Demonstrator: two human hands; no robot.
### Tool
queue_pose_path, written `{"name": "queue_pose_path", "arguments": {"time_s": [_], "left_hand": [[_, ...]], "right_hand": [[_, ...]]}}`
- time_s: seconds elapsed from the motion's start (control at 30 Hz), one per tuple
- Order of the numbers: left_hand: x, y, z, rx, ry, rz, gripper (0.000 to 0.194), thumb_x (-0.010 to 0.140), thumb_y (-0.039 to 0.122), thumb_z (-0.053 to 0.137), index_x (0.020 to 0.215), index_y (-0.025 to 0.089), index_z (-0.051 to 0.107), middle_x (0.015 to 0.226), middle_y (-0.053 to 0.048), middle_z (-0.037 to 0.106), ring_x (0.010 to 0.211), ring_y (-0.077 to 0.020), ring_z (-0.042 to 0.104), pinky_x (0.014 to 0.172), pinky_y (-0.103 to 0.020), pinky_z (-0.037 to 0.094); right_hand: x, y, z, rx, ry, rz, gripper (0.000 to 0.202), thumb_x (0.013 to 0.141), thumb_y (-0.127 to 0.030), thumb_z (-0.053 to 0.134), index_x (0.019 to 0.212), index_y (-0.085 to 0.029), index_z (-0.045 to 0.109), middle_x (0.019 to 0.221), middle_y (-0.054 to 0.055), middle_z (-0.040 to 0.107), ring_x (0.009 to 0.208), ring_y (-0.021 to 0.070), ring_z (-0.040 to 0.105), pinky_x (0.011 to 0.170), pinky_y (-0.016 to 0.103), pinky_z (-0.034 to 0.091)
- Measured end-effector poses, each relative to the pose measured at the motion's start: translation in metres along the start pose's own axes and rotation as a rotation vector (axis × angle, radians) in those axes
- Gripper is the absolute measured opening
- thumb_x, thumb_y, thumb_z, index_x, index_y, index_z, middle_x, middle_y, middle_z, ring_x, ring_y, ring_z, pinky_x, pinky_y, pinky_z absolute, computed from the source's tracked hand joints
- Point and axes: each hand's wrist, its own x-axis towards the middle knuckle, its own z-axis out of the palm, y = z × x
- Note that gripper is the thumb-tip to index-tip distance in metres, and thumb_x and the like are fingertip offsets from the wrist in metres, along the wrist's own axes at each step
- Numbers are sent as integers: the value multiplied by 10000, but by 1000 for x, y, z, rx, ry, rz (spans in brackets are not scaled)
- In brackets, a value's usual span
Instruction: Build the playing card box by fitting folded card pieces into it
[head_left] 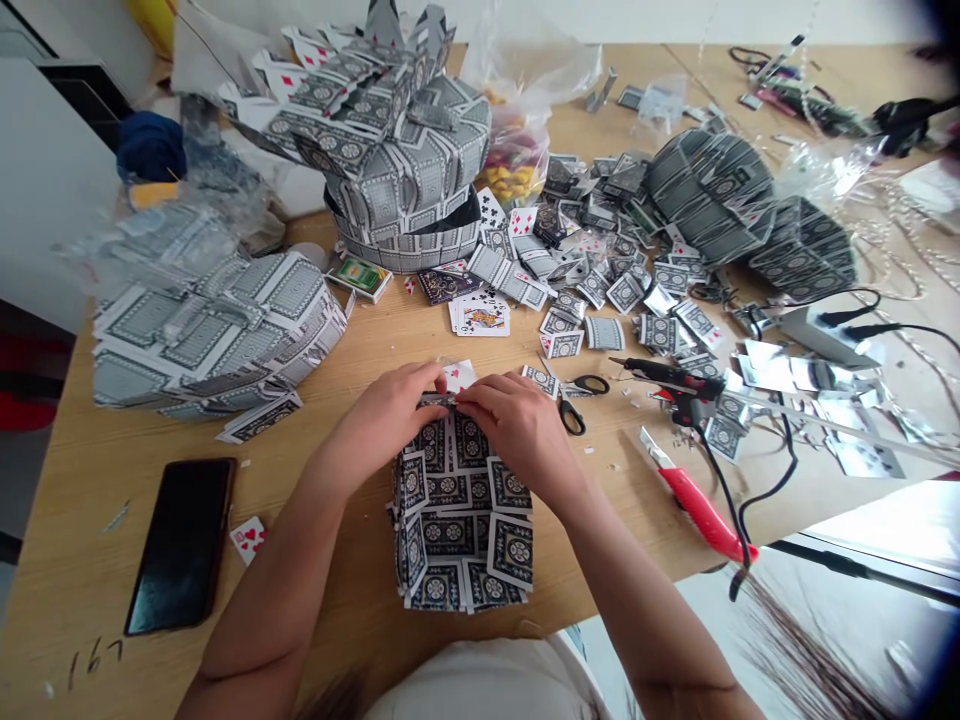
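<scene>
A box-like piece built from dark-backed playing cards (450, 520) lies on the table in front of me. At its far end both hands meet. My left hand (390, 410) is closed, with thumb and fingers pinching the card edge there. My right hand (517, 415) pinches the same edge from the right, fingertips close to the left ones. Just beyond the fingers shows a white card with a red heart (458, 375). Black-handled scissors (574, 400) lie right of my right hand, partly hidden by it and by cards.
A glue gun (675, 385) and a red utility knife (705, 510) lie to the right. Large card-built shapes (225, 330) stand at left and back. Loose folded cards (600, 270) are heaped behind. A phone (182, 545) rests at left. Cables (787, 450) trail over the right edge.
</scene>
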Motion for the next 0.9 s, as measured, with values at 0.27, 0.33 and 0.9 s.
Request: {"name": "queue_pose_path", "arguments": {"time_s": [0.27, 0.33, 0.9], "left_hand": [[7, -10, 8, 15, -16, -50, 116, 812, 142, 679, 920, 185, 675, 944, -30, 726, 885, -205, 658, 772, -291, 446], [7, -9, 7, 6, -23, -59, 110, 815, 137, 677, 912, 187, 682, 943, -27, 731, 878, -201, 660, 764, -286, 443], [9, -6, 10, 70, 12, 30, 147, 851, 103, 613, 971, 161, 674, 1008, -57, 724, 952, -221, 662, 847, -326, 478]], "right_hand": [[-12, -5, 8, 71, 81, 75, 63, 868, -213, 673, 810, -188, 669, 827, 26, 724, 787, 195, 611, 729, 298, 417], [-11, -3, 8, 107, 79, 66, 48, 870, -201, 668, 824, -186, 675, 832, 26, 727, 805, 197, 618, 745, 301, 425], [2, 4, 1, 95, -81, 45, 165, 869, -143, 646, 1018, -182, 706, 972, 51, 719, 913, 225, 590, 805, 341, 429]]}}
